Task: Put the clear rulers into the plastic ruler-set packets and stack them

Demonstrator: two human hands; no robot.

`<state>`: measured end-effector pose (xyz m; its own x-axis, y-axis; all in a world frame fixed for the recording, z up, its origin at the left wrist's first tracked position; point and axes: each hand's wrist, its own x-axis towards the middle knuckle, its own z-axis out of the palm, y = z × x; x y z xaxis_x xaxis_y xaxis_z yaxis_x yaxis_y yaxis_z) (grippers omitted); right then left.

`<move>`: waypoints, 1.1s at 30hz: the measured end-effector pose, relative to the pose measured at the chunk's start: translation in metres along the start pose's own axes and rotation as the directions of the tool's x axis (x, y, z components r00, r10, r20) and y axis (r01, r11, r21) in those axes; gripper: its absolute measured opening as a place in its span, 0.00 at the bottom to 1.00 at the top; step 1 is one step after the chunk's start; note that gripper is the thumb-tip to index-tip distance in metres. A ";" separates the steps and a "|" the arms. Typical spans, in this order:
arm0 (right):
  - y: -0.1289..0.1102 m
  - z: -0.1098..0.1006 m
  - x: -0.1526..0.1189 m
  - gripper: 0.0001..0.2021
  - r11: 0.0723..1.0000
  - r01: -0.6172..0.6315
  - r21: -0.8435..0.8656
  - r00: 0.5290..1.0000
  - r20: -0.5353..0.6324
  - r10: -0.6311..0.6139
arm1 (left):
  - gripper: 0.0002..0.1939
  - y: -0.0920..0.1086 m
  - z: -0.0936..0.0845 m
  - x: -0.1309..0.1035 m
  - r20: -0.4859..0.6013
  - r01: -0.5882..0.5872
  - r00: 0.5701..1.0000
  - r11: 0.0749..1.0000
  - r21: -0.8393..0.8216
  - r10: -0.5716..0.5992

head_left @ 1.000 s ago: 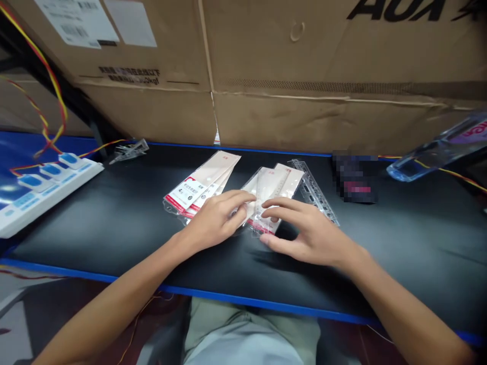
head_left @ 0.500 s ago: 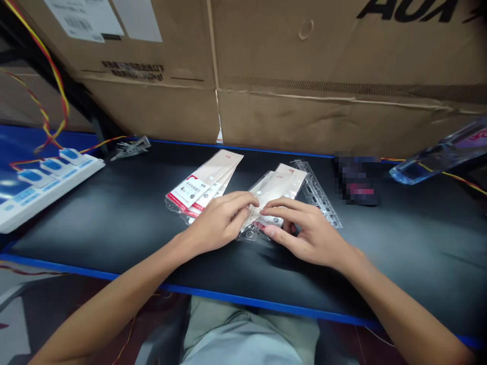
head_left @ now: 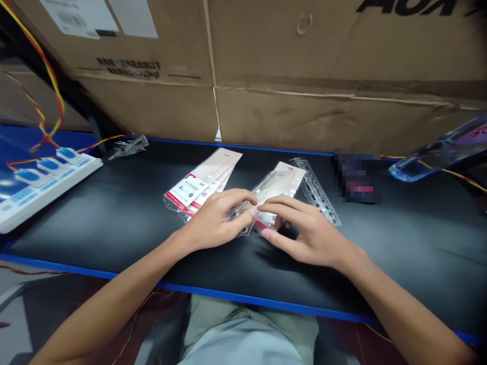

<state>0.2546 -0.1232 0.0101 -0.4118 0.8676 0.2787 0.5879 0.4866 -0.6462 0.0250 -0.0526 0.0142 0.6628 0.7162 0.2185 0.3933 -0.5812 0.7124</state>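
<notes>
My left hand (head_left: pixel 222 215) is closed, its thumb and forefinger pinching a clear plastic piece (head_left: pixel 246 229) with a small hole near its lower end. Under and beyond my fingers lies a flat packet (head_left: pixel 283 181) with a pale card and a red lower edge. My right hand (head_left: pixel 308 225) rests over this packet, fingers apart, thumb away from the forefinger, fingertips close to my left thumb. Left of the hands, several similar packets (head_left: pixel 198 182) with red and white labels lie fanned out. A clear ruler with cutouts (head_left: pixel 317 192) lies to the right, partly behind the packet.
Large cardboard boxes (head_left: pixel 274 116) stand along the back of the black tabletop (head_left: pixel 125 218). A white power strip (head_left: pixel 49 190) with plugs is at left, near clear plastic pieces (head_left: pixel 129 146). At right are a blurred dark object (head_left: pixel 355 180) and a clear bottle (head_left: pixel 437 149).
My left thumb has moved up against the forefinger, closing on the clear plastic piece, which has shifted slightly left on the packet. My right hand stays nearly in place.
</notes>
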 end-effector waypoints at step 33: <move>0.015 0.000 0.010 0.12 0.998 -0.056 0.002 0.943 -0.328 0.054 | 0.21 -0.006 -0.003 -0.003 0.231 -0.011 0.972 0.996 -0.091 0.032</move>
<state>0.2592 -0.1077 0.0031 -0.1284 0.8778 0.4614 0.6083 0.4372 -0.6624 0.0187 -0.0499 0.0118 0.8042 0.5888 0.0811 0.3264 -0.5517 0.7675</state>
